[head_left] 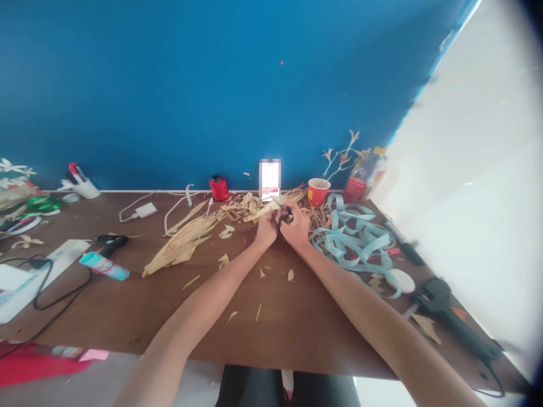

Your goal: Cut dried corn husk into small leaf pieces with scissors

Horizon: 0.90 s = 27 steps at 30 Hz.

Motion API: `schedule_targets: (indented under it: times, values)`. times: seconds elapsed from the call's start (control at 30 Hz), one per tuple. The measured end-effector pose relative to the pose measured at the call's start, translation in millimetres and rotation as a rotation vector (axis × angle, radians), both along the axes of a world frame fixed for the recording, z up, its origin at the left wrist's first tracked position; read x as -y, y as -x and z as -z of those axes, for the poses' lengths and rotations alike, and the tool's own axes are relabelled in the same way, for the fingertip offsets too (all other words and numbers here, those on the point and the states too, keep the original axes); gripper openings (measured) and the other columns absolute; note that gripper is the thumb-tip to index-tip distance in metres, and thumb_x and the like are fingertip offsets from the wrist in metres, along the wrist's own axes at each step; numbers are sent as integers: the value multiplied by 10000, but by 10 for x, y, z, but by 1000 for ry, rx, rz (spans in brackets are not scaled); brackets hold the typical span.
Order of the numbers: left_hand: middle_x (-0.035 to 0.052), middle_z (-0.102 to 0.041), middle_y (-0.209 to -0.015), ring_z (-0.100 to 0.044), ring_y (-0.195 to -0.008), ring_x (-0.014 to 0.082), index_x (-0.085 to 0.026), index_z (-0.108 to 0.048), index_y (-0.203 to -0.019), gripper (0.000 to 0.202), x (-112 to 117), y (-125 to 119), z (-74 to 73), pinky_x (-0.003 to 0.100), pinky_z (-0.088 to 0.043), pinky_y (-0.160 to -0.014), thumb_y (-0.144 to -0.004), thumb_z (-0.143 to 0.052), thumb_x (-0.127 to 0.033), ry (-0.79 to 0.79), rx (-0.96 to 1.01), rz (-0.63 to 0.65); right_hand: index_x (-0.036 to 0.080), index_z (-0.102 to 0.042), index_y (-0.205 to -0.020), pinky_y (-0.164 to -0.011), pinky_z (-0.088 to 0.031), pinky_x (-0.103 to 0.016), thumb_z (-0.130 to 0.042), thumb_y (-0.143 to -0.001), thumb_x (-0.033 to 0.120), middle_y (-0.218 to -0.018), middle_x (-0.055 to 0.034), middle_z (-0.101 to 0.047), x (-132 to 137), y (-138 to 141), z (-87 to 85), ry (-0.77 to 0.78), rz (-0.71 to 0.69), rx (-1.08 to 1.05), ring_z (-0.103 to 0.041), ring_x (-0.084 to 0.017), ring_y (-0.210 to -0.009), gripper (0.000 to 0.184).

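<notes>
My right hand (297, 226) is closed round the dark handles of a pair of scissors (283, 212), whose blades point up and left. Touching it, my left hand (267, 229) pinches a pale piece of dried husk (263, 212) that sticks out to the left beside the blades. Its fingertips are partly hidden. Behind both hands lies a heap of dried husk scraps (244, 206). To the left, a bundle of long dried husks (182, 243) is spread on the table. Small cut petals (227, 232) lie between that bundle and my left hand.
A phone (270, 178) stands against the blue wall, near a red paper cup (319, 192) with a flower stem. Blue ribbon (356, 237) lies tangled on the right, near a glue gun (453, 316). On the left are a power strip (46, 277) and a blue tube (104, 265).
</notes>
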State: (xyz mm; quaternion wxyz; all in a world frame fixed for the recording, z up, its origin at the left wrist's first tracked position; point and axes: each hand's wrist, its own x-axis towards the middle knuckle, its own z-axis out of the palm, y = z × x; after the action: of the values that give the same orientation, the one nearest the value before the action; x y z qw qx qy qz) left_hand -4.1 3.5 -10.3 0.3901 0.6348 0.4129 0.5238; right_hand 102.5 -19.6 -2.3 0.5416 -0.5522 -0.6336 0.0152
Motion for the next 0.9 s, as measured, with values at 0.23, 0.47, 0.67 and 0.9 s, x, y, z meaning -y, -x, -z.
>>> schedule_targets:
  times: [0.23,0.47,0.67,0.9]
  values:
    - [64,-662,-746,-609,-716,202,-157,-616,-784,280,1,-2,-12,345,-490,-751,-893,-494,-384,-43,-36,10,234,-631,-1072,-742,-478,-323,-559,-750,253,-811,-23,-705,10,-15,-21,32,5,-14,-640,-219,-746,330]
    - [72,-685,-777,-627,-749,222,-160,-654,-857,292,0,-12,-4,368,-497,-788,-896,-499,-404,-34,-33,44,232,-617,-1089,-737,-474,-314,-554,-747,241,-860,-24,-709,-1,-14,-19,22,-7,-3,-642,-212,-747,348]
    - [35,-595,-596,-577,-639,191,-163,-636,-755,363,5,-5,11,311,-482,-633,-874,-521,-486,1,1,30,232,-616,-1075,-719,-475,-295,-555,-757,253,-822,-13,-699,-11,-14,26,-8,-19,8,-640,-197,-727,325]
    - [18,-556,-578,-478,-512,131,-159,-606,-711,414,-4,6,50,260,-401,-503,-850,-535,-542,18,43,33,228,-615,-1076,-699,-473,-289,-540,-762,270,-790,-9,-690,-5,2,27,-5,-11,8,-625,-186,-680,326]
